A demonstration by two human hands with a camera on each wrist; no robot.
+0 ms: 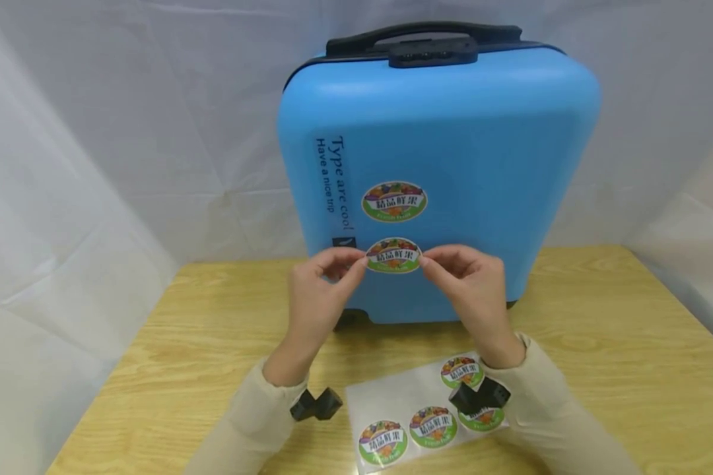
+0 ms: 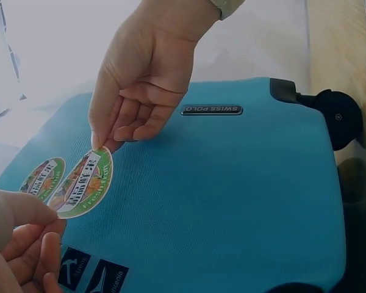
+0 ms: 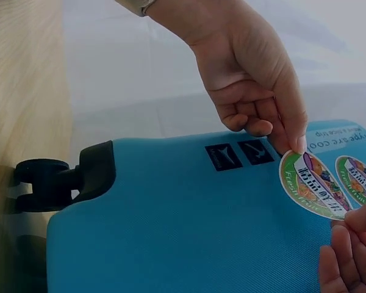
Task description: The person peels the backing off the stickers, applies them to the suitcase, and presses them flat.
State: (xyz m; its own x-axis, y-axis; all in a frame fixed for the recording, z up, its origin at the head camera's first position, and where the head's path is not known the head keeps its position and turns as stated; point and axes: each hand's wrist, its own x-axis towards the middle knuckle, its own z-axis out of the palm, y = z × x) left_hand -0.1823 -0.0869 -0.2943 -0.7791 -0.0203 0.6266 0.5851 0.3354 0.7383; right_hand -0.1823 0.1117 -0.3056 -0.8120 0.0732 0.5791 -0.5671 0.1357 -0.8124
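A blue suitcase (image 1: 469, 171) stands upright on the table. One oval fruit sticker (image 1: 395, 201) lies flat on its front, right of the printed "Type are cool" lettering. Just below it, a second oval fruit sticker (image 1: 393, 255) is stretched between both hands. My left hand (image 1: 321, 297) pinches its left edge between thumb and forefinger. The opposite edge is pinched by my right hand (image 1: 475, 290) in the same way. In the left wrist view the held sticker (image 2: 88, 183) stays before the suitcase; whether its back touches the shell I cannot tell.
A backing sheet (image 1: 392, 396) with several more fruit stickers lies on the wooden table (image 1: 172, 369), under the right forearm. Black wheels (image 3: 46, 183) show at the suitcase's base. White cloth (image 1: 125, 132) hangs behind and at the sides.
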